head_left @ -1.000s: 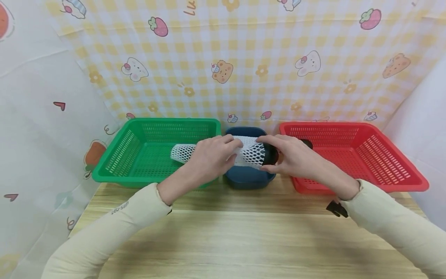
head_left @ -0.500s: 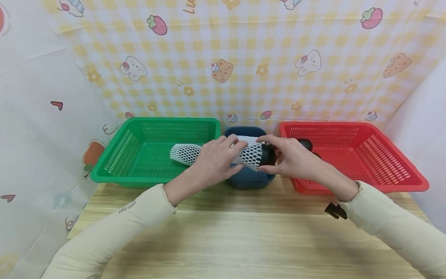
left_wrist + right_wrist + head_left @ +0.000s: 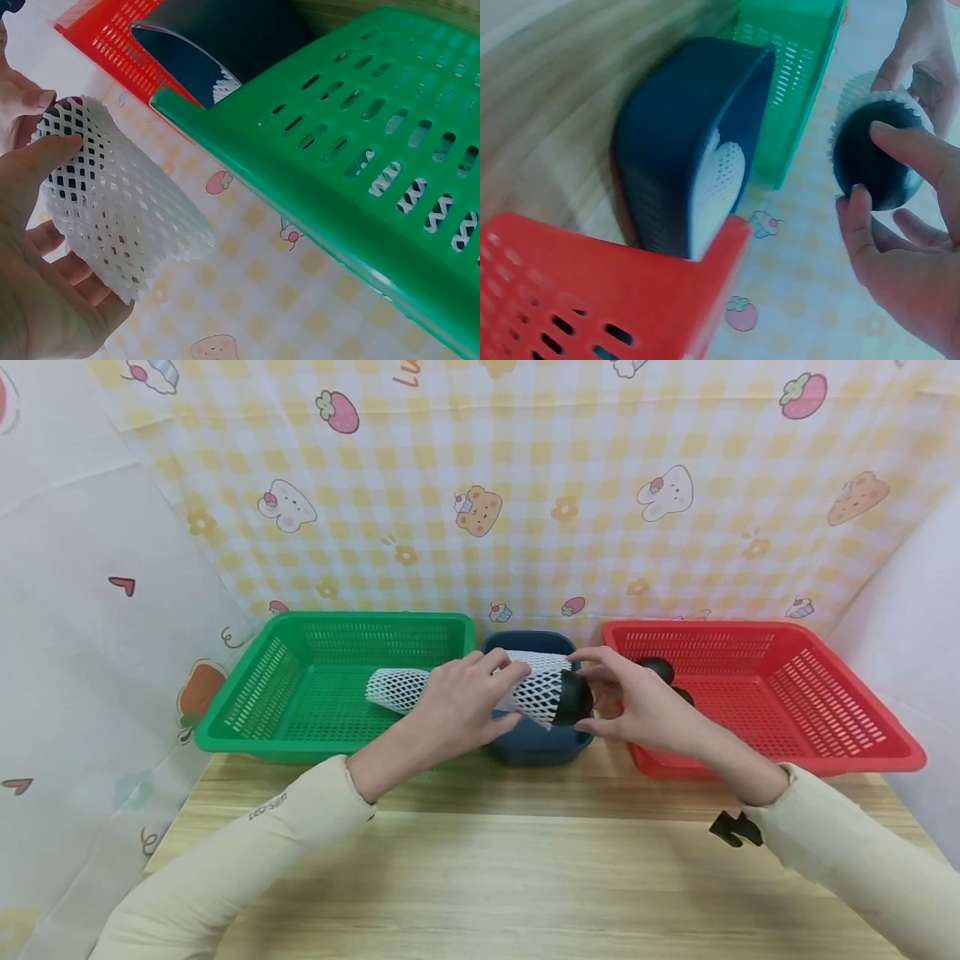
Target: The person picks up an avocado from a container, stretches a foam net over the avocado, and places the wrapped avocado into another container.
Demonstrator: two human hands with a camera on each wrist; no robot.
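In the head view, my left hand (image 3: 463, 695) holds a white foam net sleeve (image 3: 537, 693) above the blue bin, its thumb and fingers around it. A smooth, black, rounded object (image 3: 574, 697) sits in the sleeve's right end with its end bare. My right hand (image 3: 647, 700) pinches that object; in the right wrist view, the thumb lies on top and a fingertip presses its lower edge. The left wrist view shows the black object through the mesh, while the far part of the sleeve (image 3: 161, 217) hangs loose and flat.
A green basket (image 3: 273, 745) on the left contains a net-covered item (image 3: 396, 688). The dark blue bin (image 3: 538, 753) in the middle holds white foam nets (image 3: 724, 176). Inside the red basket (image 3: 885, 739), on the right, lie black rounded objects (image 3: 657, 670). A patterned cloth (image 3: 555, 460) hangs behind.
My right fingers have shifted slightly rightward from the sleeve's edge, so more of the black object shows. The sleeve and object have shifted slightly left; my left fingertips sit a little farther right.
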